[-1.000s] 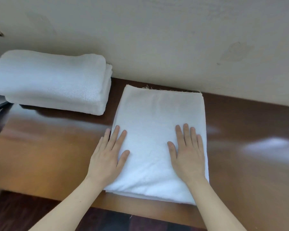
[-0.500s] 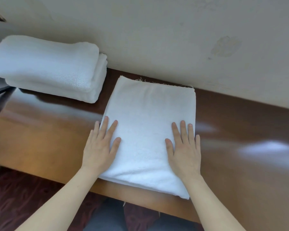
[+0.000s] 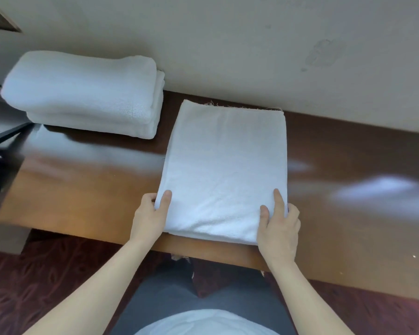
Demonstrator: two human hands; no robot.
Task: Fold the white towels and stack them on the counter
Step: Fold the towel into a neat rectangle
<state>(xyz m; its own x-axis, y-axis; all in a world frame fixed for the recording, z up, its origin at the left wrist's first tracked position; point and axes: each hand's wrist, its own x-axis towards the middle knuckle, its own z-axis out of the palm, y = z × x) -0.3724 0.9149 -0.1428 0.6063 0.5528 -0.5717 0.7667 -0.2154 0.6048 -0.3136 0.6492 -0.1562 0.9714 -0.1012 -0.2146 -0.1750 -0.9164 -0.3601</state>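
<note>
White towel (image 3: 224,170) lies folded; left hand (image 3: 150,216), right hand (image 3: 279,228) pinch near corners.

i count one folded towel (image 3: 225,170) between my left hand (image 3: 149,218) and right hand (image 3: 279,228), one towel stack (image 3: 82,93) beyond the left.

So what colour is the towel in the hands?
The towel is plain white, no pattern; the head view shows it best.
</note>
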